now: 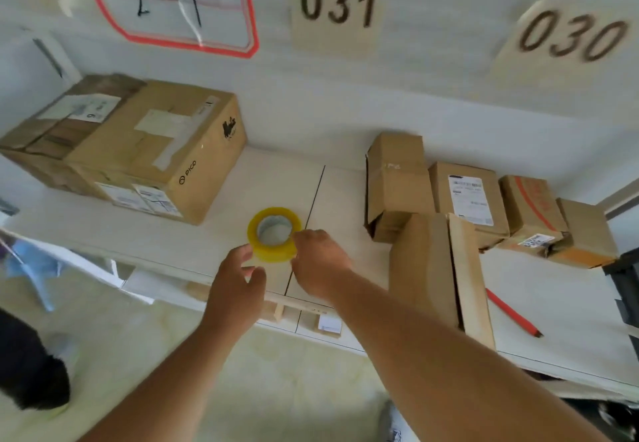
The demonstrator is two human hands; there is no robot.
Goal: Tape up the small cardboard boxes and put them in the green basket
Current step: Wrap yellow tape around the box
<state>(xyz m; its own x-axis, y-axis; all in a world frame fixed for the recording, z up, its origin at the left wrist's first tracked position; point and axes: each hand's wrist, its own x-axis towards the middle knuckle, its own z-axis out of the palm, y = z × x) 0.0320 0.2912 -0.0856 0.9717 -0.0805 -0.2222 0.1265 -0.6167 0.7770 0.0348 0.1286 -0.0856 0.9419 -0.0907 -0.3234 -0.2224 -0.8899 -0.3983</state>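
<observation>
The tape roll [275, 234] lies flat on the white table [86, 230], its core opening facing up, close to the near edge and directly ahead of both hands. The right hand [316, 262] is on the roll's right side, fingers curled at the rim, apparently pinching it or picking at the tape end; which of the two cannot be told. The left hand [235, 289] hovers just at the roll's near left side, fingers loosely spread, gripping nothing. The right hand is therefore the nearer and already in contact.

The small boxes [484, 206] stand in a cluster to the right of the roll, against the wall. The closest of them, a long box [439, 269], lies with its long axis running from the near edge toward the wall, its flap seam along that axis. A red pen [511, 313] lies to its right. A large carton [145, 151] sits well to the left. No green basket is in view.

Judgement: no box is sealed yet; the roll must be carried rightward to the long box.
</observation>
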